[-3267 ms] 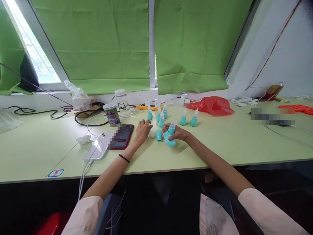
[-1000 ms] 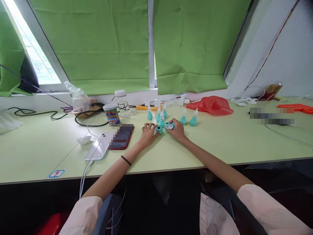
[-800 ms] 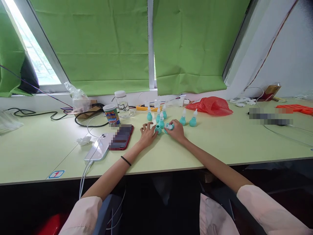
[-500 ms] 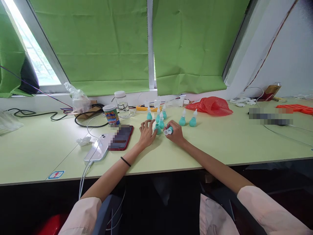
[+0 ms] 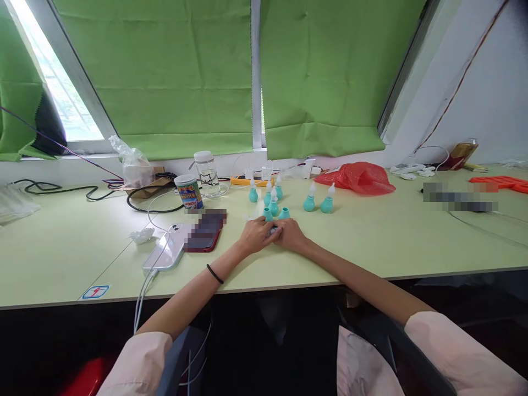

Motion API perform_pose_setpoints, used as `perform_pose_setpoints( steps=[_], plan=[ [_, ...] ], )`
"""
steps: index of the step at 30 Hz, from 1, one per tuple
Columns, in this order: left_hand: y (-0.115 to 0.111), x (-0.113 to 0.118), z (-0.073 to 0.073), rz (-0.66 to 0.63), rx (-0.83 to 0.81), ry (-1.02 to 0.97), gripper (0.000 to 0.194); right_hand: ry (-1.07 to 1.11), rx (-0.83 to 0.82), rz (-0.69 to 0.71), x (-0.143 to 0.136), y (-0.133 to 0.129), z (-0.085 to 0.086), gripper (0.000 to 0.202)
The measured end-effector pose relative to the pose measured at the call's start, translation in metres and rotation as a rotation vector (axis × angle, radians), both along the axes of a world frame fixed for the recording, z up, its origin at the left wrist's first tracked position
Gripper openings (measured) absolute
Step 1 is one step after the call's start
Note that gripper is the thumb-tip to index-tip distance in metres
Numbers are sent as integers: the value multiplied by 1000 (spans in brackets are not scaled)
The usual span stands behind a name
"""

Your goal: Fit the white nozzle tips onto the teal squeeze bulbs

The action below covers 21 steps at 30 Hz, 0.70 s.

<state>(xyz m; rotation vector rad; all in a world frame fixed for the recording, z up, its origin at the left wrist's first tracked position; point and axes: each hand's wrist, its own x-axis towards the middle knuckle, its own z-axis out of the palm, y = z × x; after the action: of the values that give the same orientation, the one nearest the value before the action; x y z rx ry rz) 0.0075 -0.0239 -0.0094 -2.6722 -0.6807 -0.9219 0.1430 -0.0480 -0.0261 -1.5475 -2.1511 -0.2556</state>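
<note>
A small pale piece (image 5: 271, 231) is showing, mostly hidden, between the left hand (image 5: 256, 235) and the right hand (image 5: 292, 235), both closing around it. Just beyond, two open teal bulbs (image 5: 284, 213) are standing on the table (image 5: 371, 236), partly covered.

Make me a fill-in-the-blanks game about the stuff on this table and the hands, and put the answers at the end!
The crinkly bag on the right side is ____.
The clear jar has a ____ lid.
The hand whose arm wears the black band is the ____ one.
Of the standing turquoise bottles, ____ have pointed white tips.

Missing words: red; white; left; six.
</note>
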Motion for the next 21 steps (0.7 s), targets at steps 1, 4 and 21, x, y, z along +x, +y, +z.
perform_pose_setpoints(
  steps=[1, 4, 21],
  plan=[
    [0, 0, 0, 4, -36, 0, 38, -2, -10, 28, 1, 1, -1, 13],
    [-1, 2, -1, 4, -162, -36, 36, 11, -24, 114, 2, 4, -2, 12],
    [10, 5, -3, -158, -1007, -644, 36, 212, 175, 280, 5, 4, -2, 13]
  ],
)
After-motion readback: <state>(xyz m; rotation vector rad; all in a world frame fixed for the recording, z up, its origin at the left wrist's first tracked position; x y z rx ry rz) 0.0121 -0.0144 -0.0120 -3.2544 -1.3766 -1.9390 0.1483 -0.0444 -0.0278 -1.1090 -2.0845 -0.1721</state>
